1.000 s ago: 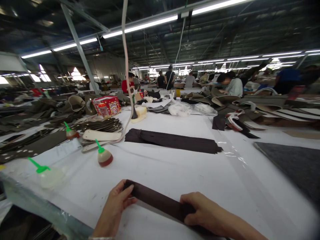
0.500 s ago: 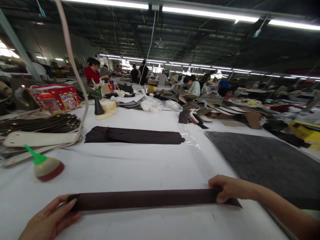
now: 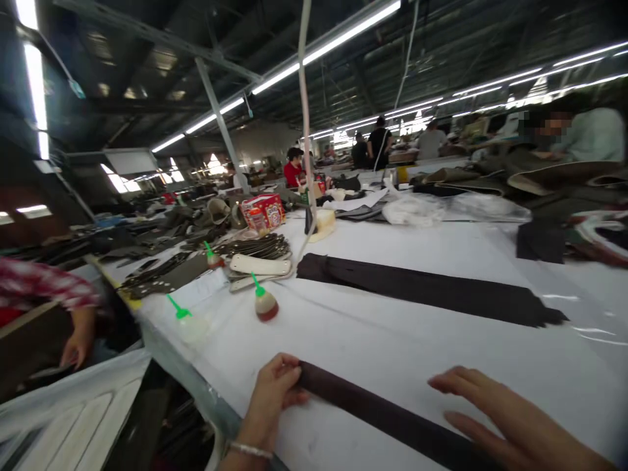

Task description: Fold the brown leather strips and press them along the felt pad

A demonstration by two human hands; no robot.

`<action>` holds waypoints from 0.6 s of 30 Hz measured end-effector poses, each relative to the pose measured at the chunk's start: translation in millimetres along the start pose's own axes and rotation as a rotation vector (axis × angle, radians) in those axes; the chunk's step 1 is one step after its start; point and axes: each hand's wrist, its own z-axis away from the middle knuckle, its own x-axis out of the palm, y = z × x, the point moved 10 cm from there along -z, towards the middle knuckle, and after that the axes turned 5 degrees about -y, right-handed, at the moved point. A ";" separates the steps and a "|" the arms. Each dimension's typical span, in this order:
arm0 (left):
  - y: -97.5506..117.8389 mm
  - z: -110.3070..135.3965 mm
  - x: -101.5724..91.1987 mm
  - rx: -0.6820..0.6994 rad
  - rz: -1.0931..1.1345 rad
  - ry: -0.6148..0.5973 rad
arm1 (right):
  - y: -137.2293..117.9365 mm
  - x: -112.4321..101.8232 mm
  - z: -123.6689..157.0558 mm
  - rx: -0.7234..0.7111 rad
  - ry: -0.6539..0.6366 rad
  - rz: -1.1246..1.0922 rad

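At the far left, a co-worker in a red-and-white checked sleeve (image 3: 63, 284) is sitting beyond the white-topped table (image 3: 373, 356). Two green-nozzled squeeze bottles (image 3: 266, 306) are standing nearer. The left hand (image 3: 272, 389) is pinching one end of a dark brown strip (image 3: 367, 411), which is slanting rightward over the tabletop. Behind it, a dark strip stack (image 3: 422, 284) is lying flat. The right hand (image 3: 513, 415) is hovering by the strip, fingers and thumb parted, gripping nothing.
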 end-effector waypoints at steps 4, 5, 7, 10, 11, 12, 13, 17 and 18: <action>-8.2 -3.5 -6.8 0.029 -0.001 0.004 | -133.2 79.2 -38.2 -0.225 -0.352 -0.137; -10.0 -3.7 -7.1 0.035 -0.001 -0.006 | -154.7 90.4 -45.5 -0.234 -0.392 -0.116; -12.5 -5.1 -7.9 0.047 -0.006 -0.023 | -179.7 105.1 -59.0 -0.211 -0.406 -0.094; -11.8 -7.2 -11.6 0.069 -0.032 -0.030 | -189.6 118.8 -69.8 -0.172 -0.377 -0.089; -9.7 -7.0 -13.7 0.082 -0.047 -0.024 | -189.9 122.5 -71.0 -0.168 -0.372 -0.086; -6.8 -5.9 -16.6 0.099 -0.066 -0.011 | -189.5 125.7 -71.7 -0.165 -0.370 -0.080; -3.2 -4.0 -20.1 0.119 -0.085 0.007 | -188.9 128.3 -72.3 -0.161 -0.369 -0.073; 11.9 5.2 -37.5 0.195 -0.226 0.107 | -189.6 134.1 -75.6 -0.155 -0.365 -0.048; 15.7 6.1 -41.7 0.213 -0.286 0.127 | -190.3 135.1 -76.7 -0.156 -0.368 -0.043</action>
